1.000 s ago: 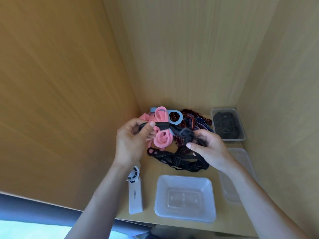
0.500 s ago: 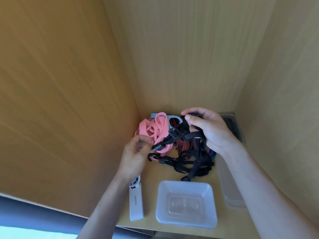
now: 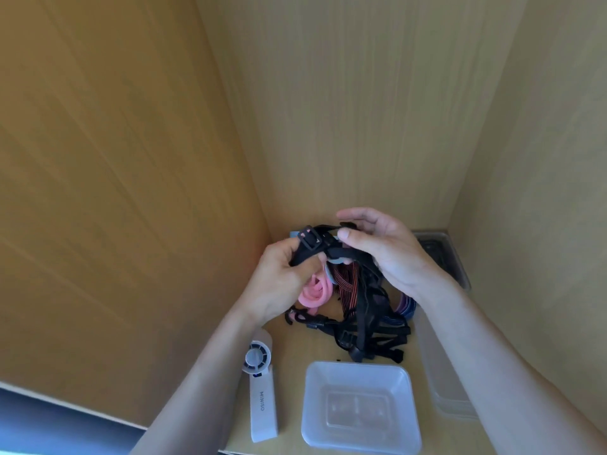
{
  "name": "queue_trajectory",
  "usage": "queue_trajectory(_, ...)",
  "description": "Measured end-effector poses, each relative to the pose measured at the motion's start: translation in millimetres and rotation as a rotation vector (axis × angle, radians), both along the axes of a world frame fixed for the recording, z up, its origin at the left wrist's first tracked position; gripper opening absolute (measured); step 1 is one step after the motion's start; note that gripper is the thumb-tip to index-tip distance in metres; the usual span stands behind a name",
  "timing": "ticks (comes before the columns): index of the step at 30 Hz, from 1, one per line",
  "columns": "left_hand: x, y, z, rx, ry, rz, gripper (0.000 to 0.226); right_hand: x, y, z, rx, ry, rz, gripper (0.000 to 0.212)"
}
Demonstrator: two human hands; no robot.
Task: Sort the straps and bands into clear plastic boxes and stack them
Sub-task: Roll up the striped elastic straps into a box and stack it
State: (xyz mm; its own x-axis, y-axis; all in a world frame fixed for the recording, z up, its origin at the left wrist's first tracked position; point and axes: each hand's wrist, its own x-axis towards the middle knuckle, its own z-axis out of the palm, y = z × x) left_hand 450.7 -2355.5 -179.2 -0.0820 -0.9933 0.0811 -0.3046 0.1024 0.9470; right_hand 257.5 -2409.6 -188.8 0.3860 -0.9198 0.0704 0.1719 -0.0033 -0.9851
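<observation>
A: What writing can be read?

B: "MINISO" is printed down the handle of the white handheld fan (image 3: pixel 261 394), which is laid just left of the clear plastic box (image 3: pixel 409 389).

A: What is changed from half a second ago?

B: The black strap (image 3: pixel 363 310) has been lifted higher behind the box. Its buckle end is now gripped in the curled fingers of the left hand (image 3: pixel 282 280), which has been raised; before, only a strap end was pinched, lower down. The other end is pinched between the thumb and fingers of the right hand (image 3: pixel 391 254). The rest of the strap hangs down to the heap (image 3: pixel 371 336) behind the box.

A: And the containers?

B: In the clear plastic box only its moulded bottom is seen. A second clear box (image 3: pixel 443 385) is set just to its right. Farther behind and to the right, a third box (image 3: pixel 433 234) is seen with something dark inside; what it is cannot be told. The pink band (image 3: pixel 313 292) and striped bands (image 3: pixel 346 284) lie in the heap.
</observation>
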Motion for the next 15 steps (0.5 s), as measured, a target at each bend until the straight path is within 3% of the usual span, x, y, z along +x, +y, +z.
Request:
queue_trajectory(2,3.1,-1.7,11.6,-0.025,0.004,-0.029,0.013,-12.3,0.2,-8.4,-0.02,0.075,0.032,0.061)
queue_trajectory(5,5.5,-5.0,25.0,-0.059,0.011,-0.065,0.023,-19.4,5.9,-20.4,-0.027,0.181,0.087,0.077)
queue_trajectory(8,5.0,-9.1,38.3,-0.049,0.064,-0.116,0.035,-13.0,12.2,-28.2,-0.006,0.2,0.107,0.061)
queue_trajectory(11,6.2,-11.9,49.9,-0.039,0.109,-0.166,0.028,-5.1,15.7,-27.2,0.003,0.192,0.126,0.033)
queue_trajectory(15,7.9,-16.8,55.7,-0.02,0.149,-0.192,0.025,5.9,14.4,-14.5,0.012,0.107,0.052,0.048)
